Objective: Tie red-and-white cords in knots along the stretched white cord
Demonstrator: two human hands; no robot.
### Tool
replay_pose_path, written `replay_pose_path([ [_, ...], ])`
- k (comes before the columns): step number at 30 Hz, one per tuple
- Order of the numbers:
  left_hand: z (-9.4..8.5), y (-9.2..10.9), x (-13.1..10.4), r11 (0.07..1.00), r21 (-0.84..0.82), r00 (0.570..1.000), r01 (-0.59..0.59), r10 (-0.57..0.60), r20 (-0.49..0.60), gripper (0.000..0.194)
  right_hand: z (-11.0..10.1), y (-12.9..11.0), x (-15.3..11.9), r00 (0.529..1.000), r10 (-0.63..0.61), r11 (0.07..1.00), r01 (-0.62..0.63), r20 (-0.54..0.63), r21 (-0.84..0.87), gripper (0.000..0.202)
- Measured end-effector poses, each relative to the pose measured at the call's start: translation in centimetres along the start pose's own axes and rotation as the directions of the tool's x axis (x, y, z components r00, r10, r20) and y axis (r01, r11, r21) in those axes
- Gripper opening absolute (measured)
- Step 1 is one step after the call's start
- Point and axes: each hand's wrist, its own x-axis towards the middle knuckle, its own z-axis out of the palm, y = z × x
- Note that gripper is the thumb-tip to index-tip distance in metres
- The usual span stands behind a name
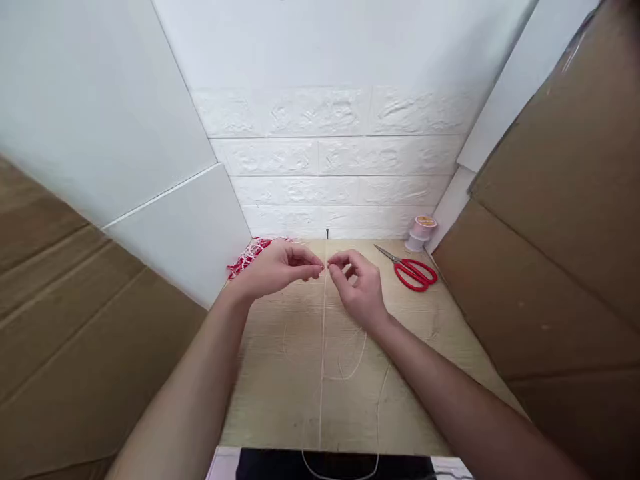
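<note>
A pale string [323,347] runs down the middle of the wooden board from a small dark nail [327,233] near the wall. Loose thin strands curl beside it, and a loop hangs over the board's front edge. My left hand [280,270] reaches in from the left, with thumb and fingers pinched together at the string just below the nail. Facing it, my right hand [361,285] is also closed in a pinch, its fingertips almost meeting the left ones. Between the fingertips the grip is too small to make out clearly, but thin string lies there.
Red-handled scissors [419,272] lie on the wooden board [280,407], right of my right hand. Behind them, a spool [423,228] stands by the white brick-patterned wall [340,157]. Red and white thread [246,259] is heaped at the back left. Cardboard panels [555,267] flank both sides.
</note>
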Motion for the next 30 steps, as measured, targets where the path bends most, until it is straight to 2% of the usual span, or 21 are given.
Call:
replay_pose_path([
  [7, -0.12, -0.75, 0.39, 0.994, -0.111, 1.000, -0.010, 0.012, 0.014, 0.022, -0.06, -0.52, -0.06, 0.992, -0.114, 0.993, 0.115, 0.053, -0.015, 0.006],
  [20, -0.24, -0.58, 0.26, 0.997, -0.079, 1.000, 0.006, -0.004, 0.018, 0.019, 0.12, -0.10, 0.07, 0.998, -0.058, 0.997, 0.060, 0.039, -0.057, 0.007],
  [30, -0.02, -0.86, 0.46, 0.998, -0.060, 0.997, 0.027, -0.031, -0.067, 0.018, 0.07, -0.25, 0.18, 0.989, -0.148, 0.982, 0.147, 0.000, -0.115, 0.005],
])
